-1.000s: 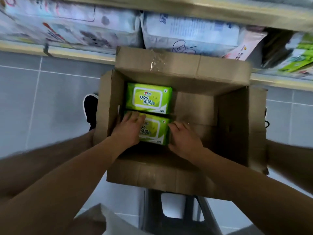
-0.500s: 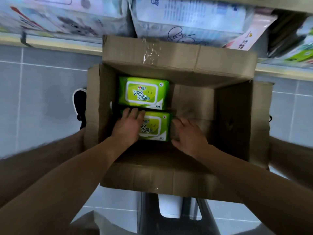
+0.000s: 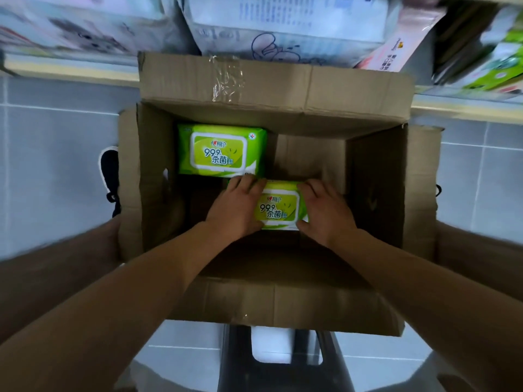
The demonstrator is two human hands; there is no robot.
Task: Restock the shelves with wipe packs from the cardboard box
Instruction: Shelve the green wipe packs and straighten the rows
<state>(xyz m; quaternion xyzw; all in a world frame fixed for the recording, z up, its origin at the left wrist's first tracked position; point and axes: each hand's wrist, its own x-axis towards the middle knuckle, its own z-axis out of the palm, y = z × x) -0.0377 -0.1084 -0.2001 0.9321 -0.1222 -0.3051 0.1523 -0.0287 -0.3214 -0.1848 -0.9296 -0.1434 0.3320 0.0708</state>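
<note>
An open cardboard box [image 3: 158,193] stands in front of me with its flaps spread. Inside it, a green wipe pack [image 3: 222,149] lies flat at the far left. A second green wipe pack [image 3: 278,206] sits nearer me, held between both hands. My left hand [image 3: 236,210] grips its left end, fingers over the top edge. My right hand [image 3: 325,210] grips its right end. The pack's ends are hidden under my hands.
A low shelf [image 3: 70,67] runs across the top, stacked with white and pink packaged goods [image 3: 283,29] and green packs [image 3: 498,69] at the right. Grey tiled floor surrounds the box. A dark shoe [image 3: 109,171] shows left of the box. A dark stool [image 3: 271,360] lies below.
The near pack has moved right and up off the box bottom, held between both hands. The camera view has shifted closer to the box.
</note>
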